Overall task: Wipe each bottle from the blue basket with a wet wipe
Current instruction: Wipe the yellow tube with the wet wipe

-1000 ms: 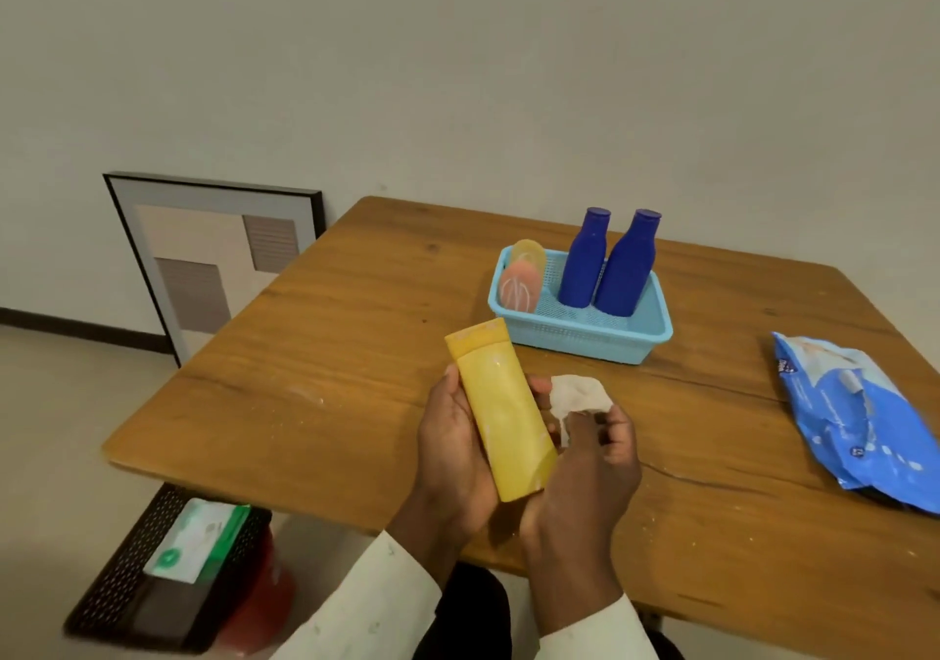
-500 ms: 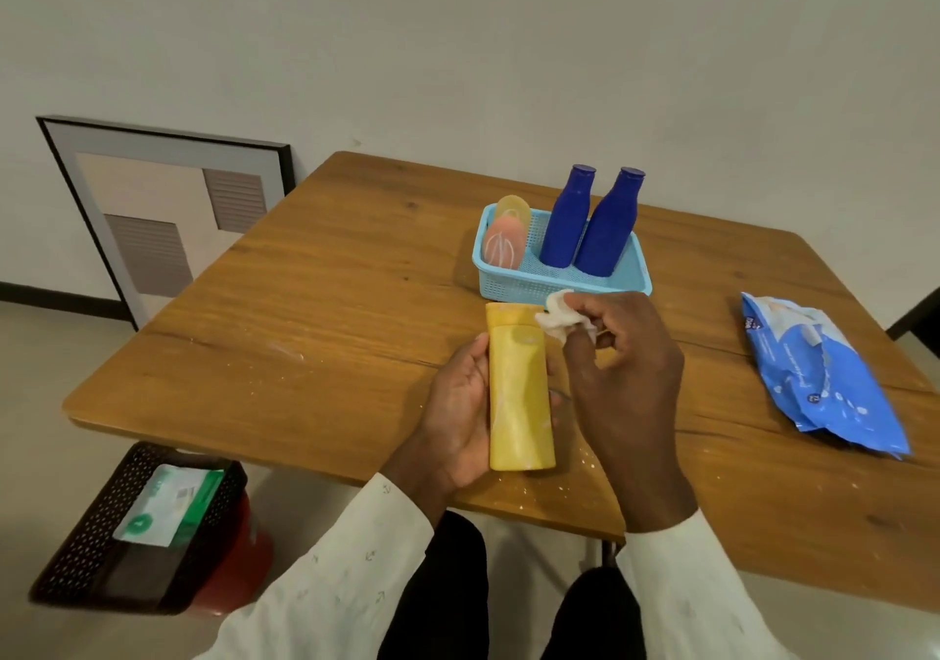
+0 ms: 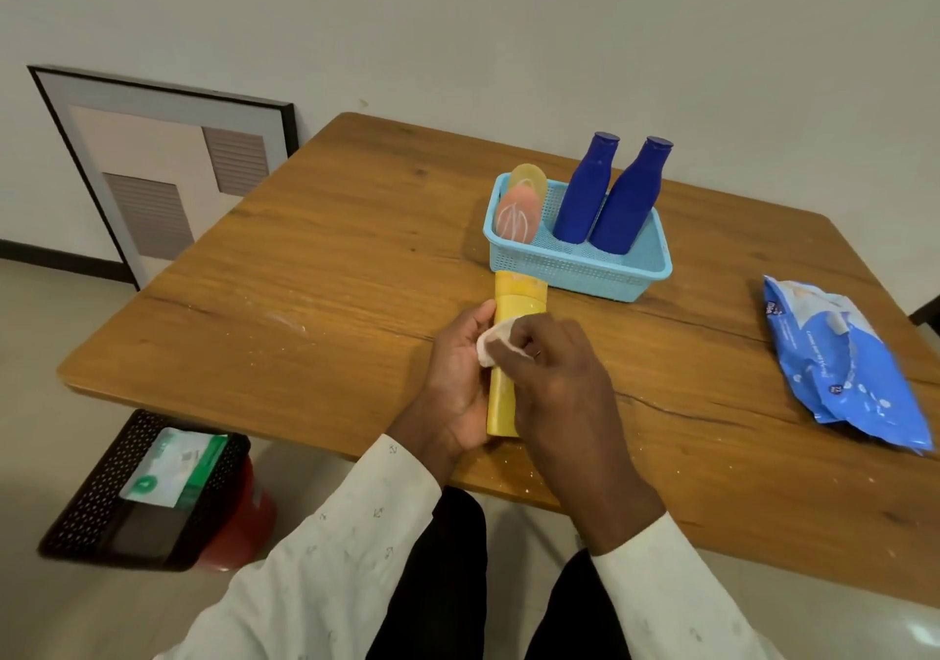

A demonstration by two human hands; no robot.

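My left hand (image 3: 458,379) grips a yellow bottle (image 3: 516,298) from its left side, cap pointing away from me, above the near part of the wooden table (image 3: 315,273). My right hand (image 3: 554,374) presses a crumpled white wet wipe (image 3: 496,341) against the bottle's middle and hides most of its body. Just beyond the bottle's cap stands the blue basket (image 3: 575,267). It holds two dark blue bottles (image 3: 585,196) (image 3: 630,201) leaning left and a pink bottle (image 3: 516,217) with a yellowish one (image 3: 529,181) behind it.
A blue pack of wet wipes (image 3: 844,359) lies at the table's right edge. On the floor to the left sits a black perforated basket (image 3: 122,496) with a green-and-white pack, on something red. A framed picture (image 3: 168,171) leans against the wall.
My right hand slid the wipe from the bottle's cap end down to its middle. The left hand keeps its hold and the bottle stays pointing away from me.
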